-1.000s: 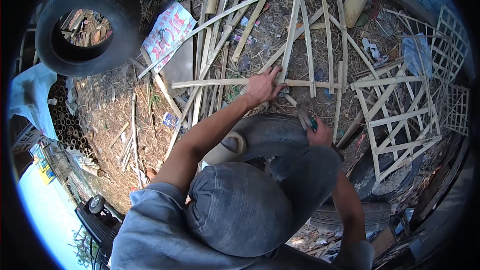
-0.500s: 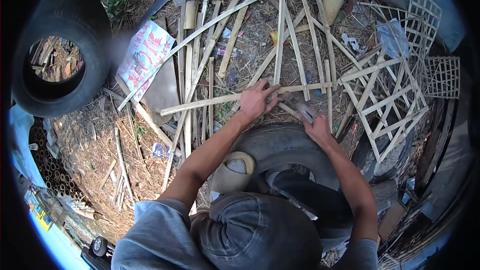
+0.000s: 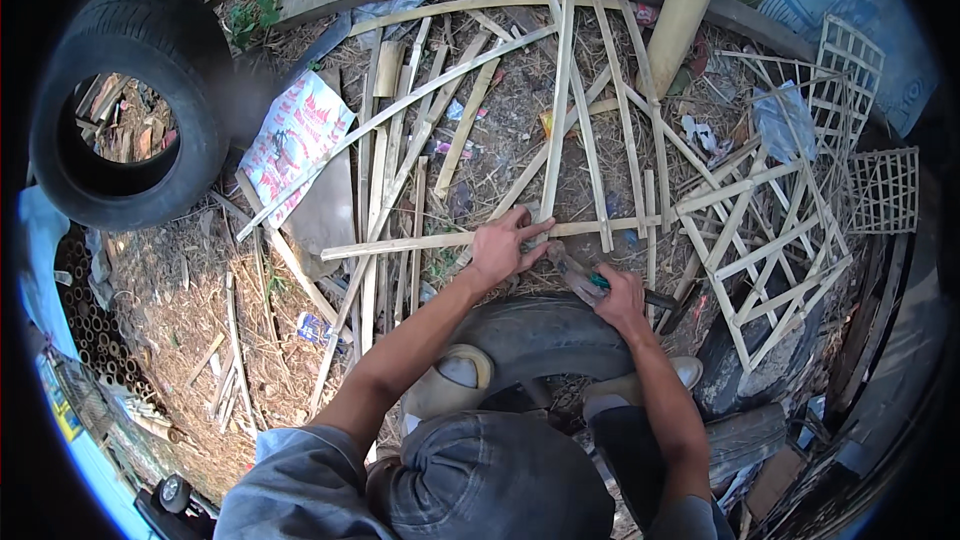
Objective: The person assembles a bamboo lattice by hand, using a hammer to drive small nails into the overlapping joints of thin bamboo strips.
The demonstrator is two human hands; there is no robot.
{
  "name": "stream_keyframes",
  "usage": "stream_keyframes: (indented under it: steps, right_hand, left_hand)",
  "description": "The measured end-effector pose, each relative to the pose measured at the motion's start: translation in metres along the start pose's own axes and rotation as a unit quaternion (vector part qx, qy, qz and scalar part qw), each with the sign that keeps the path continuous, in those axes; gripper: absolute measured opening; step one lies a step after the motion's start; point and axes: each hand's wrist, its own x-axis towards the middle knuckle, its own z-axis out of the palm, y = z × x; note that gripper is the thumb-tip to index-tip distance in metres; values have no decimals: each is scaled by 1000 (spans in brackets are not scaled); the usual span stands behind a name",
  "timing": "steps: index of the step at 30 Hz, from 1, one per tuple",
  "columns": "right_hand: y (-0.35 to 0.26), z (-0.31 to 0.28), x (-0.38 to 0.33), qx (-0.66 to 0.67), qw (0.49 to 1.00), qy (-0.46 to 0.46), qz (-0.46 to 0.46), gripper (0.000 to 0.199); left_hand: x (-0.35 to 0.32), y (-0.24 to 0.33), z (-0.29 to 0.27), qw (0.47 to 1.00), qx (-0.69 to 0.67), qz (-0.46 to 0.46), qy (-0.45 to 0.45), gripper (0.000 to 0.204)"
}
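My left hand (image 3: pixel 503 247) grips a long bamboo slat (image 3: pixel 400 246) lying crosswise, with thumb and forefinger at its crossing with an upright slat (image 3: pixel 560 100). The fingers partly hide the joint. My right hand (image 3: pixel 621 298) is closed round a metal hand tool (image 3: pixel 580 283) with a dark, partly green handle; its exact kind is unclear. The tool's metal end points toward the joint, close to the left fingertips. Other slats (image 3: pixel 620 115) fan out beyond the crosswise one. Below both hands lies a black tyre (image 3: pixel 545 338).
A larger tyre (image 3: pixel 125 110) lies at the far left, near a printed sack (image 3: pixel 300 130). Loose bamboo strips (image 3: pixel 385 160) lie left of the hands. Bamboo lattice pieces (image 3: pixel 770 250) stand at the right. A thick bamboo pole (image 3: pixel 683 15) rises at the back.
The view has shifted, so the scene sits lower. My right hand and its tool, blurred before, have drawn back slightly from the joint. My left hand keeps its place on the slat.
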Motion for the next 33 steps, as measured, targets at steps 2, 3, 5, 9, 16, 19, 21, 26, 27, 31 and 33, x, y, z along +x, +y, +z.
stream_keyframes:
  steps: [2,3,5,9,16,19,21,26,27,31,33]
  right_hand:
    - [6,7,0,47,996,51,-50,24]
    - [6,9,1,54,996,44,-52,24]
    - [10,6,3,63,994,36,-86,27]
    - [28,9,6,81,990,20,-111,30]
    - [40,7,32,41,987,34,-152,31]
    - [40,-5,26,115,981,-4,-155,25]
    - [43,-2,39,61,990,-36,-124,23]
    - [50,-12,40,138,986,-38,-86,24]
    - [53,-13,40,192,976,-27,-98,25]
    - [57,-21,74,176,981,-25,-77,51]
    - [37,-26,91,152,987,-18,-54,52]
  left_hand:
    - [-3,4,2,1000,5,-12,-7,42]
    - [-4,4,3,1000,7,-3,13,42]
    - [-4,4,3,1000,-3,-12,18,42]
    - [-3,12,8,999,36,-12,11,53]
    - [-5,13,7,999,29,-37,10,41]
    - [-6,14,4,999,30,-35,6,42]
    - [0,16,2,998,56,-34,-16,42]
    - [-4,13,4,999,7,-31,28,37]
    - [-3,11,4,999,-9,-22,37,35]
    - [-1,13,12,997,-29,8,71,28]
    - [-2,12,12,996,-28,21,78,27]
